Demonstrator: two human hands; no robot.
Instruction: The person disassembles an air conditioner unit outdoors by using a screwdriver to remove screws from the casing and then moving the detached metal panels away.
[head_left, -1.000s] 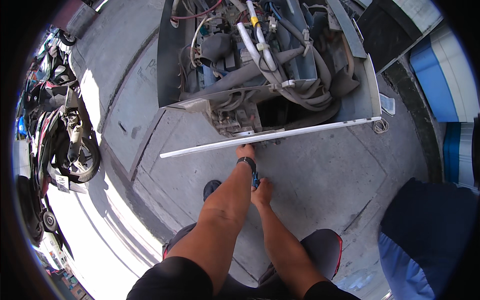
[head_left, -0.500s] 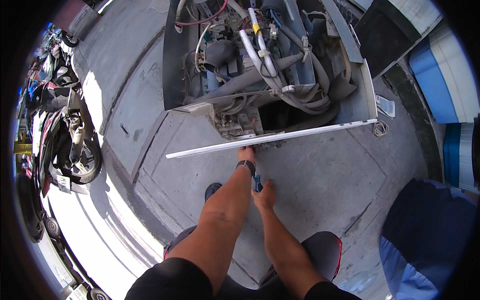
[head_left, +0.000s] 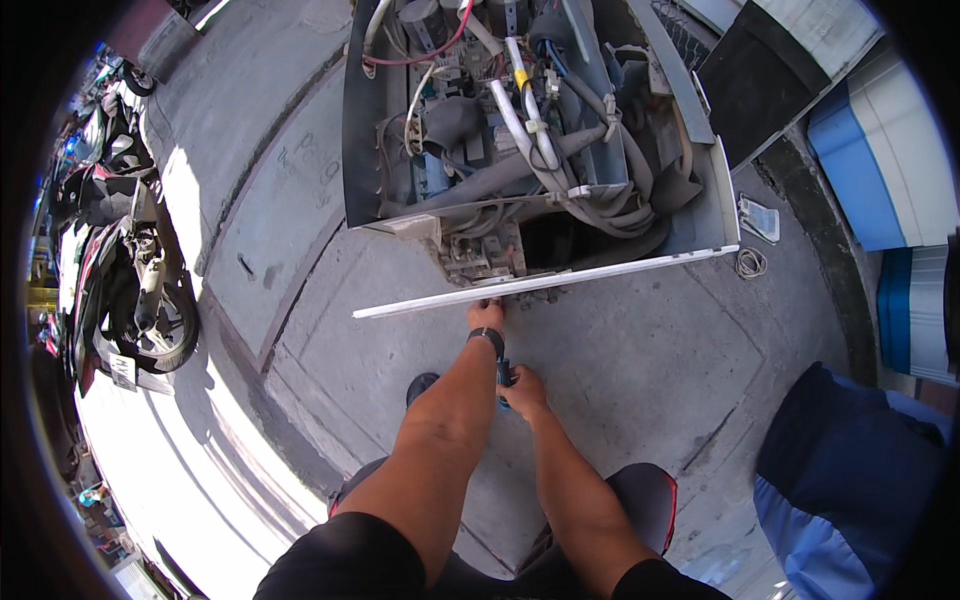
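An open grey metal housing [head_left: 362, 160], packed with cables and electrical parts, lies in front of me. Its white front edge [head_left: 430, 300] runs across, just beyond my hands. My left hand [head_left: 487, 316] reaches to that edge, below a terminal block [head_left: 482, 258]; its fingertips pass partly out of sight there, so what they grip is hidden. Close behind the left wrist, with its dark wristband [head_left: 488, 340], my right hand [head_left: 523, 388] is closed around a blue and black hand tool [head_left: 503, 374]. The tool's working end cannot be made out.
Thick grey cables [head_left: 600, 205] and two white-sleeved leads [head_left: 535, 125] cross the housing. A coiled cord [head_left: 751, 263] and a clear packet [head_left: 759, 219] lie on the pavement to its right. Blue fabric [head_left: 840, 460] is at lower right; a motorcycle [head_left: 145, 290] stands at left.
My right hand has shifted slightly left, and the tool in it sits at a different angle. My left hand stays at the white edge. The whole view has shifted a little.
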